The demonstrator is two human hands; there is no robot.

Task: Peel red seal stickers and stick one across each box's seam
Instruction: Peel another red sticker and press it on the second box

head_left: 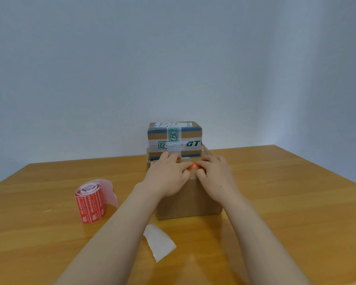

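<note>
Red seal sticker (194, 166), seen only as a short bright strip between the two hands, lies on the top face of the near cardboard box (188, 204) at its front edge. The left hand (166, 174) and right hand (215, 175) are brought close together, fingers spread over the box top and thumbs meeting at the sticker, pressing rather than gripping. The seam itself is hidden beneath them, so whether the strip crosses it cannot be told. A stack of taped boxes (174, 133) stands directly behind and touches the near box. The sticker roll (90, 202) stands on end to the left, well apart, with a pale liner tail (109, 192) curling from it. A loose white backing scrap (159, 244) lies on the wooden surface (286, 202) in front of the box. Handling, as judged: the sticker is thin, light and limp, tacky on one face, and likely to fold on itself or crease if held by one end. It is best taken at both ends by the edges and then smoothed outward from the middle. The box looks light and stiff-walled but may slide under a push, so downward pressure suits it better than sideways. The roll is probably easy to tip and should be steadied while peeling.
</note>
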